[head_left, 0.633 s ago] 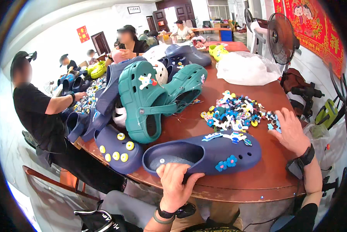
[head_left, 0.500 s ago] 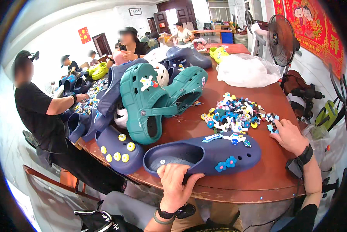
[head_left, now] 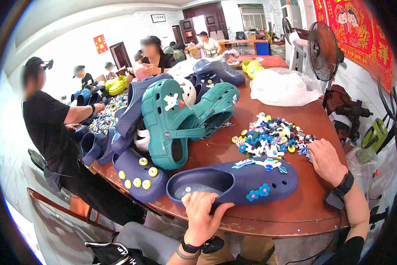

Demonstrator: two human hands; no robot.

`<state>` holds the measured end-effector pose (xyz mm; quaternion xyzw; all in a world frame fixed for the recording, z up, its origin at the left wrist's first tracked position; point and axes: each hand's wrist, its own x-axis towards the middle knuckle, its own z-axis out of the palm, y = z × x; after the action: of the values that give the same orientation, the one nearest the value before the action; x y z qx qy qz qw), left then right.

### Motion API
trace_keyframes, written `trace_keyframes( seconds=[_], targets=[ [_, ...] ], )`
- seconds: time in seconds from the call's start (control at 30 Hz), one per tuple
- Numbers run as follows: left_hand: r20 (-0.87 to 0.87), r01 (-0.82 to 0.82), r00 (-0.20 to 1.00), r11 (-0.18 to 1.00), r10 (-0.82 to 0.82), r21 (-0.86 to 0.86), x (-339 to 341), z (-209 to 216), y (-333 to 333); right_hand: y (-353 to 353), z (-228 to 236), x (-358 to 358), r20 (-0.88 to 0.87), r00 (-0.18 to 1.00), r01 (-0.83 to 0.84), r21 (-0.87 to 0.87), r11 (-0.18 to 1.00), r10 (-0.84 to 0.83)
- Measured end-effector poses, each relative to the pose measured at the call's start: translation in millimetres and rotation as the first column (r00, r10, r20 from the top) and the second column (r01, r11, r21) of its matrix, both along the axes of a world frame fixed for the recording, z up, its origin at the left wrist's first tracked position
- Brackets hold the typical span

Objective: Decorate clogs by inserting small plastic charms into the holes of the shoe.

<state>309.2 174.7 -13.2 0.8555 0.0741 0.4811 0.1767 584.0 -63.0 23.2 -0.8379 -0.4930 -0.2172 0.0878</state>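
Observation:
My left hand [head_left: 203, 216] grips the near side of a navy clog [head_left: 265, 194] by its heel opening, thumb outside and fingers over the rim. The clog lies on the table edge, its toe to the right. Two blue flower charms [head_left: 258, 192] sit on its near side, and more charms [head_left: 269, 164] are on its top. Two bare holes show near the toe. My right hand [head_left: 329, 163] is at the right end of a pile of colourful shoe charms [head_left: 273, 134], its fingers curled together. Bluish bits show at its fingertips, but what they pinch is hidden.
Left of my clog stand a navy clog with yellow ring charms [head_left: 136, 176] and a pair of green clogs [head_left: 165, 119]. A white plastic bag [head_left: 287, 86] lies behind the pile. A fan [head_left: 323, 51] stands at right. Co-workers handle clogs and charms at left and back.
The whole view has shifted slightly. My right hand's fingers have drawn in, covering most of the blue charm that showed by them. My left hand keeps its grip on the clog.

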Motion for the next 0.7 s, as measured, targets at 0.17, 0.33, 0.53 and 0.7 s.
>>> trace_keyframes(
  seconds=[0.17, 0.33, 0.53, 0.7],
  targets=[
    [-0.022, 0.007, 1.000, 1.000, -0.007, 0.017, 8, 0, 0, -3, -1, -2, -0.066, 0.975, -0.189, 0.243, 0.951, 0.211],
    [-0.028, -0.099, 0.995, 0.995, 0.099, -0.010, 2, -14, 8, 22, 26, -33, -0.591, 0.658, -0.159, 0.496, 0.854, 0.466],
    [-0.036, -0.049, 0.998, 0.998, 0.048, -0.042, 13, -21, 6, 23, 10, -47, -0.410, 0.705, -0.387, 0.461, 0.799, 0.578],
    [-0.069, -0.066, 0.996, 0.993, 0.059, -0.095, 3, -13, 0, 25, 16, -56, -0.460, 0.709, -0.355, 0.422, 0.834, 0.535]
  ],
)
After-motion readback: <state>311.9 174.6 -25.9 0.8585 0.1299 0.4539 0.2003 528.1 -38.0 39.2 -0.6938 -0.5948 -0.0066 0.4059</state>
